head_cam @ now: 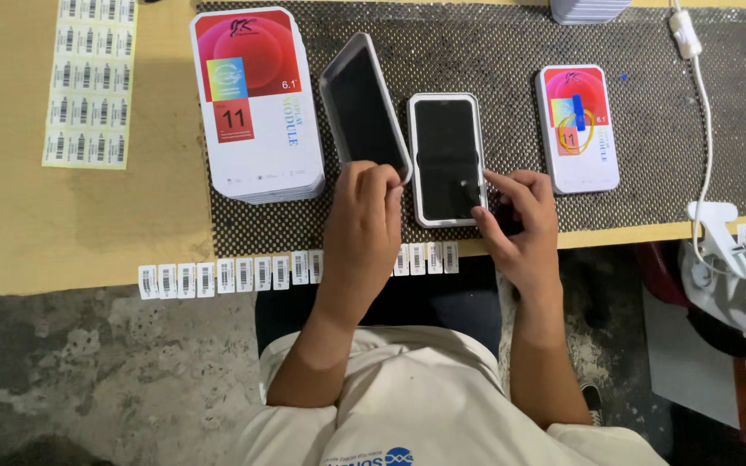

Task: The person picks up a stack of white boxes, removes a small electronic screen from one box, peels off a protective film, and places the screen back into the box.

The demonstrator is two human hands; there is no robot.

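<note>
the left hand [364, 211] is gripping the lower end of a tilted grey tray lid [364, 108], just beside a stack of white boxes [256, 103]. the right hand [515, 216], fingers loose and grasping nothing, is touching the white tray [446, 160] (a dark screen [446, 155] is lying inside) on the black mat [494, 52]. a single box [578, 128] is lying nearby.

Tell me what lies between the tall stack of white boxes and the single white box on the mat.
In the head view, between the stack of boxes and the single box: a tilted tray and a flat tray holding a dark screen.
</note>
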